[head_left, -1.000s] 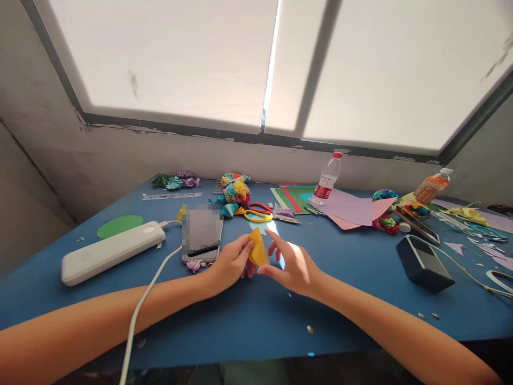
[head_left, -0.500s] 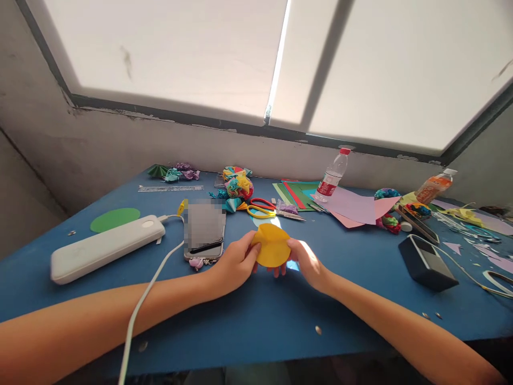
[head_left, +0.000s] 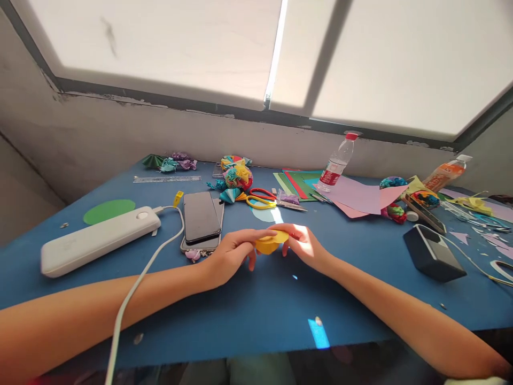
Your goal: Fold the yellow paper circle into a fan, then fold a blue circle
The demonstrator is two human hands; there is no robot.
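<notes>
Fingers of both hands pinch a yellow paper piece [head_left: 271, 243] between them, low over the blue table [head_left: 248, 310]: the left hand [head_left: 229, 255] grips its left edge, the right hand [head_left: 305, 247] its right edge with fingers curled over the top (the paper is partly hidden beneath them). Just left of the left hand lie stacked phones [head_left: 201, 219], with a white power bank [head_left: 96, 239] and its cable beyond. Farther back sit yellow-handled scissors [head_left: 260, 200], a colourful paper ball [head_left: 238, 176], coloured sheets [head_left: 352, 197] and a water bottle [head_left: 335, 163].
</notes>
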